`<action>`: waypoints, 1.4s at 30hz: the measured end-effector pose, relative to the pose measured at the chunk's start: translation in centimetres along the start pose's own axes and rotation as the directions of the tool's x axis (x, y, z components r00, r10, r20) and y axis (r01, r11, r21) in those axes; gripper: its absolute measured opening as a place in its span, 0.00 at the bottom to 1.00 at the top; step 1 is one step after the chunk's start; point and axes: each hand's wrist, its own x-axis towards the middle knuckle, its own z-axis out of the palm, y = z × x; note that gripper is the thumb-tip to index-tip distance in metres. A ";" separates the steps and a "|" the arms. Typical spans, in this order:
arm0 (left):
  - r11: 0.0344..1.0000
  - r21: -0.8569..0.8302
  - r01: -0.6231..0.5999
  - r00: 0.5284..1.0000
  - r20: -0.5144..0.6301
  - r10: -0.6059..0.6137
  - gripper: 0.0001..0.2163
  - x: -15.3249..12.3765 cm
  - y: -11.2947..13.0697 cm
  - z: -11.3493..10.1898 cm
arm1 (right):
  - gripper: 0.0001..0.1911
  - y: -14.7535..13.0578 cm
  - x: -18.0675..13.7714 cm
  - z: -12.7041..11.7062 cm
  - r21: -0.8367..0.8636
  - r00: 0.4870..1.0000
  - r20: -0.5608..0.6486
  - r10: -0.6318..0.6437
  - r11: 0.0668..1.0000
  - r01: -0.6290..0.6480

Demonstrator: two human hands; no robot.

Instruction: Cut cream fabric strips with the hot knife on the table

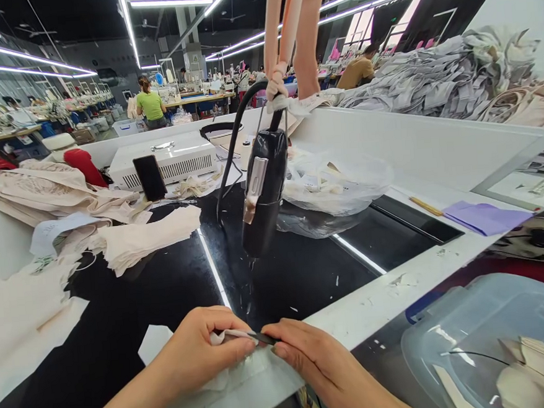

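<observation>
My left hand [207,343] pinches a small folded piece of pale fabric [234,334] over the near edge of the work table. In my right hand [310,349], closed between thumb and fingers, is a slim dark flat tool [264,338]; its tip touches or nearly touches the fabric, and its kind is hidden by my fingers. A black handheld tool [266,195] with a metal lever hangs on peach fabric strips [284,54] above the table, just beyond my hands. A white piece [154,343] lies beside my left wrist.
Stacked cream fabric pieces [148,237] lie on the black tabletop [167,298] at left. Behind stand a phone [150,178] and a white vented box [164,162]. A clear plastic bag [336,184], purple paper [487,215] and a translucent bin [495,325] are at right.
</observation>
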 end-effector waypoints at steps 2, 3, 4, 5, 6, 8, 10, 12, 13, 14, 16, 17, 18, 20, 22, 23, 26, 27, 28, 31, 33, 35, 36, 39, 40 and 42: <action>1.000 -0.001 0.000 1.000 -0.002 0.000 0.09 -0.1 0.0 0.0 | 0.22 -0.1 0.0 0.0 -0.006 1.000 -0.015 -0.005 1.000 0.005; 1.000 0.000 0.002 1.000 -0.004 -0.002 0.09 -0.1 0.0 0.1 | 0.22 -0.1 -0.1 0.0 -0.008 1.000 -0.022 -0.006 1.000 0.006; 1.000 0.001 0.003 1.000 -0.004 -0.003 0.09 -0.1 0.0 0.1 | 0.22 -0.1 -0.1 0.0 -0.011 0.999 -0.032 -0.011 1.000 0.011; 1.000 0.002 0.005 1.000 -0.004 -0.005 0.09 -0.1 0.0 0.1 | 0.22 -0.1 -0.2 0.0 -0.015 0.999 -0.044 -0.017 1.000 0.016; 1.000 0.002 0.005 1.000 -0.005 -0.005 0.09 0.0 0.0 0.1 | 0.22 -0.1 -0.3 0.0 -0.020 0.998 -0.055 -0.023 1.000 0.022; 1.000 0.009 0.000 1.000 -0.008 0.000 0.09 0.0 0.0 0.2 | 0.23 0.0 -0.3 0.1 -0.035 0.997 -0.072 -0.041 0.999 0.038; 1.000 0.024 -0.006 1.000 -0.011 0.006 0.09 0.1 -0.1 0.3 | 0.25 0.0 -0.3 0.3 -0.052 0.995 -0.079 -0.061 0.997 0.057; 0.999 0.038 -0.010 1.000 -0.009 0.011 0.09 0.0 -0.1 0.4 | 0.26 0.0 -0.3 0.4 -0.072 0.994 -0.080 -0.074 0.995 0.068; 0.999 0.041 -0.011 1.000 -0.010 0.011 0.09 0.0 -0.1 0.5 | 0.27 -0.1 -0.3 0.5 -0.080 0.994 -0.078 -0.073 0.994 0.067; 0.999 0.042 -0.012 1.000 -0.011 0.012 0.09 -0.1 -0.1 0.6 | 0.27 -0.1 -0.2 0.5 -0.089 0.995 -0.073 -0.070 0.994 0.063; 0.999 0.041 -0.013 1.000 -0.011 0.014 0.09 -0.1 0.0 0.7 | 0.27 -0.2 -0.2 0.5 -0.103 0.995 -0.067 -0.068 0.993 0.061; 0.999 0.042 -0.013 1.000 -0.010 0.013 0.09 -0.2 0.0 0.7 | 0.26 -0.2 -0.3 0.5 -0.108 0.995 -0.065 -0.070 0.992 0.062; 0.999 0.046 -0.013 1.000 -0.010 0.013 0.09 -0.2 0.0 0.7 | 0.26 -0.2 -0.3 0.5 -0.110 0.995 -0.065 -0.072 0.992 0.064; 0.998 0.056 -0.018 1.000 -0.008 0.018 0.09 -0.1 0.0 0.7 | 0.24 -0.1 -0.3 0.6 -0.108 0.995 -0.069 -0.077 0.992 0.069; 0.998 0.063 -0.023 1.000 -0.005 0.024 0.08 -0.1 -0.1 0.7 | 0.23 0.1 -0.4 0.7 -0.098 0.995 -0.065 -0.073 0.993 0.066; 0.998 0.063 -0.025 1.000 -0.001 0.025 0.08 -0.1 -0.1 0.7 | 0.22 0.1 -0.4 0.7 -0.093 0.996 -0.063 -0.069 0.994 0.063; 0.998 0.065 -0.017 1.000 0.008 0.017 0.08 -0.1 -0.1 0.7 | 0.20 0.2 -0.4 0.8 -0.089 0.997 -0.061 -0.050 0.995 0.045; 0.998 0.066 -0.013 1.000 0.009 0.012 0.08 -0.1 0.0 0.7 | 0.20 0.2 -0.4 0.8 -0.090 0.997 -0.064 -0.046 0.995 0.040; 0.998 0.067 -0.012 1.000 0.010 0.011 0.08 -0.1 0.0 0.7 | 0.20 0.2 -0.4 0.7 -0.088 0.997 -0.064 -0.045 0.995 0.039; 0.998 0.063 -0.014 1.000 0.014 0.014 0.08 -0.2 0.0 0.8 | 0.21 0.2 -0.4 0.7 -0.068 0.997 -0.060 -0.054 0.996 0.049; 0.998 0.060 -0.018 1.000 0.015 0.017 0.08 -0.1 0.0 0.8 | 0.22 0.1 -0.4 0.7 -0.056 0.996 -0.056 -0.070 0.996 0.067; 0.998 0.060 -0.017 1.000 0.014 0.016 0.08 0.0 0.0 0.9 | 0.22 0.0 -0.4 0.7 -0.057 0.995 -0.058 -0.082 0.995 0.079; 0.998 0.062 -0.018 1.000 0.013 0.017 0.08 0.0 0.0 0.9 | 0.22 -0.1 -0.4 0.8 -0.061 0.994 -0.059 -0.088 0.995 0.084; 0.998 0.066 -0.014 1.000 0.011 0.013 0.09 0.1 0.2 1.1 | 0.23 -0.1 -0.3 0.8 -0.075 0.993 -0.066 -0.093 0.993 0.088; 0.998 0.066 -0.010 1.000 0.011 0.009 0.09 0.1 0.2 1.1 | 0.23 -0.1 -0.3 0.9 -0.082 0.993 -0.065 -0.097 0.992 0.091; 0.998 0.066 0.001 1.000 0.014 -0.002 0.09 0.0 0.4 1.3 | 0.23 -0.1 -0.2 0.9 -0.097 0.993 -0.062 -0.099 0.991 0.093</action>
